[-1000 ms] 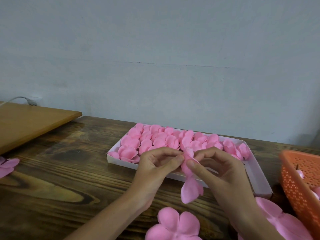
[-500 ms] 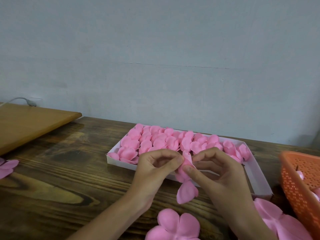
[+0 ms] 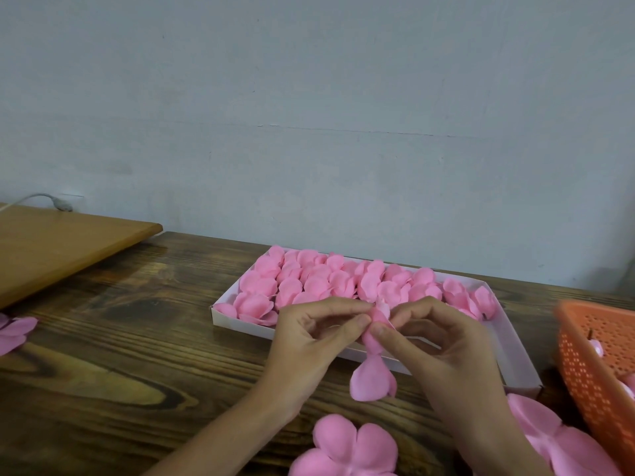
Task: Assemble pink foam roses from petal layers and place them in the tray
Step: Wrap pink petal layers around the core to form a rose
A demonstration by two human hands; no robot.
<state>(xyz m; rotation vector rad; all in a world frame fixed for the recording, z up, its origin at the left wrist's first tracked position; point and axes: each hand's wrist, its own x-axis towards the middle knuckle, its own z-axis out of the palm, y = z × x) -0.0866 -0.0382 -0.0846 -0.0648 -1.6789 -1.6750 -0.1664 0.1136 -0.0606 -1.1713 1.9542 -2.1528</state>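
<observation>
- Thumb and forefinger tips [image 3: 360, 322] of both hands pinch the rolled top of a soft pink foam petal layer [image 3: 372, 376]; one petal hangs loose below.
- The left hand [image 3: 309, 341] and right hand [image 3: 443, 348] hold it aloft, before the shallow white cardboard tray [image 3: 515, 352] of finished pink foam roses [image 3: 309, 283].
- Likely step: wrapping petals round the bud.
- Next, the hanging petal wants folding up snugly, then seating in the tray's bare right end.
- A flat flower-shaped pink foam layer [image 3: 347, 448] waits on the dark wooden table [image 3: 120, 338].
</observation>
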